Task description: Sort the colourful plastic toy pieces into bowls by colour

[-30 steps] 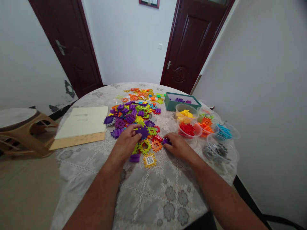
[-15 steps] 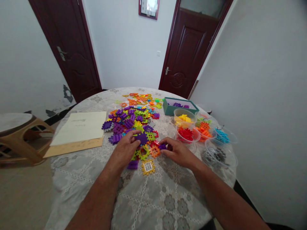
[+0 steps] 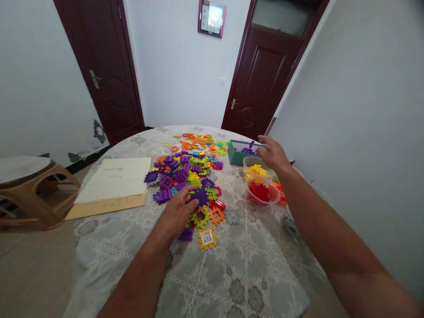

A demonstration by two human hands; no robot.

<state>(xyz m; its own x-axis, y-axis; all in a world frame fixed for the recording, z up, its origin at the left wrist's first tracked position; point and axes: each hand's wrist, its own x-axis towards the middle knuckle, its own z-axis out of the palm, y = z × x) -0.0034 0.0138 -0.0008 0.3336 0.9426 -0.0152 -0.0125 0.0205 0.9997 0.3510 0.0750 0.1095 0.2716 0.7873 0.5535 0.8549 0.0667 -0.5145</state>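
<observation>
My left hand (image 3: 179, 210) grips a flat purple notched building piece (image 3: 200, 197) between thumb and fingers, at the near side of the mixed pile (image 3: 180, 172). My right hand (image 3: 272, 153) is over the right end of the green box (image 3: 236, 156), its fingers apart. Just left of those fingers a small purple piece (image 3: 251, 144) stands tilted, apart from them; whether it rests on anything I cannot tell. More purple pieces (image 3: 247, 151) lie inside the box. Near my left hand are an orange window piece (image 3: 217, 216), a grey piece (image 3: 232, 217) and a yellow window piece (image 3: 207, 238).
Clear tubs with yellow pieces (image 3: 257, 170) and red pieces (image 3: 259, 192) stand before the box; my right forearm covers others behind them. Papers (image 3: 114, 179) lie at the left of the cloth-covered table. Orange and yellow pieces (image 3: 197, 142) spread at the back. A stool (image 3: 36, 190) stands left.
My right hand has moved from the pile up and right to the green box, and the purple piece it held is out of its fingers. My left hand keeps its purple piece.
</observation>
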